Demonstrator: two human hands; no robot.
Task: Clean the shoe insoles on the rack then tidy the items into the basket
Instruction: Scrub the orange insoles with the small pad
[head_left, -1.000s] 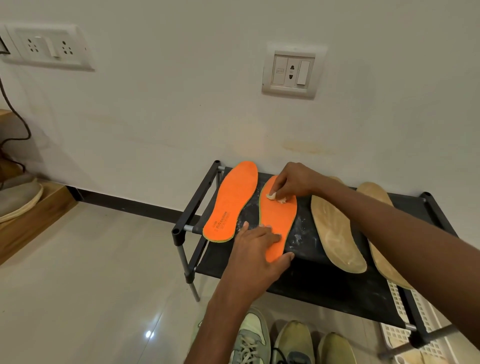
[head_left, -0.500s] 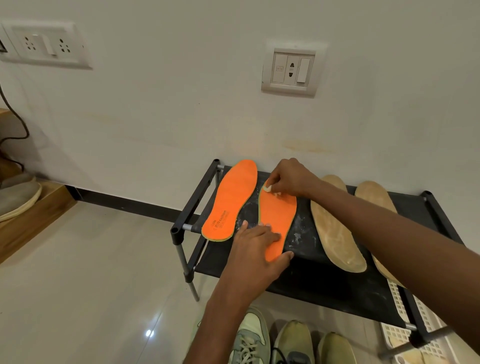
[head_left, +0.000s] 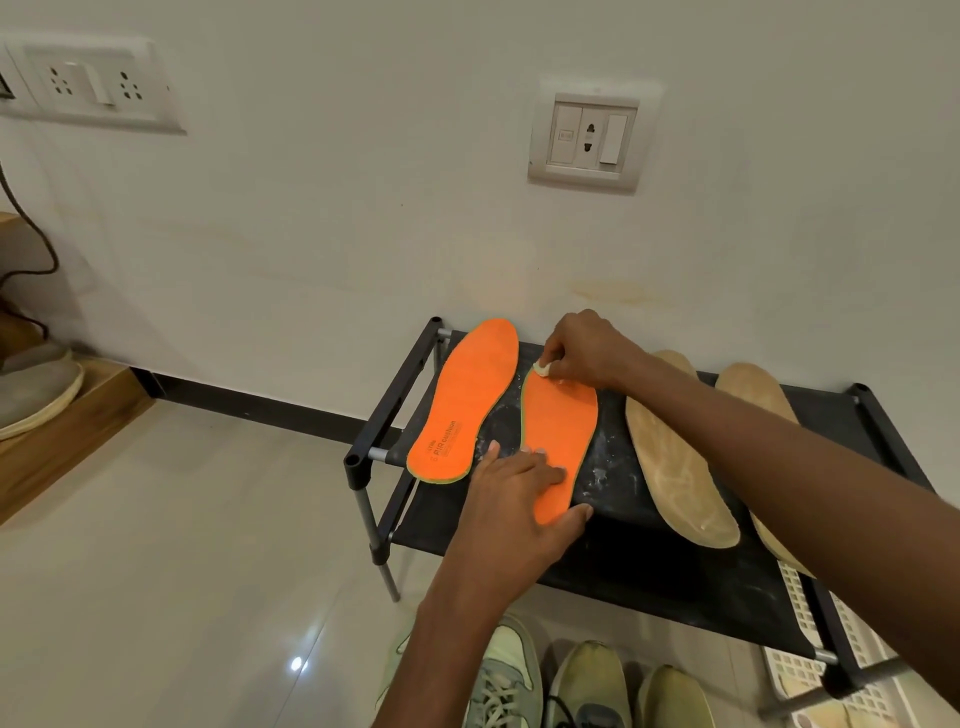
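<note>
Head view, only view. Black rack (head_left: 675, 561) against the wall, four insoles lying flat on its top shelf. Two orange on the left side, two tan on the right.

Right hand (head_left: 587, 351) is at the far toe end of the second orange insole (head_left: 558, 431), fingers curled and pinching a small white wad (head_left: 542, 369), looks like cloth or tissue, pressed on the insole surface. Left hand (head_left: 519, 488) lies flat on the near heel end of the same insole, fingers straight, pinning it down, grasping nothing.

Key relation: the insole's long axis runs away from the person, heel near, toe toward the wall. The wad sits at the toe end, so the uncleaned length lies toward the person, between the two hands. Likely next stroke is a pull along that axis toward the left hand. Right hand is the working grip; left is nearer the heel and would have to shift for the heel to get wiped.

First orange insole (head_left: 462, 405) lies just beside it on the left, apart, printed text at the heel. Tan insoles (head_left: 675, 457) and (head_left: 753, 387) untouched on the right, under the right forearm. White powdery specks on the shelf fabric between orange and tan.

White lattice basket (head_left: 810, 618) is partly visible under the rack's right end. Shoes (head_left: 587, 686) on the floor below. Tidying not yet started, by the look of it.
</note>
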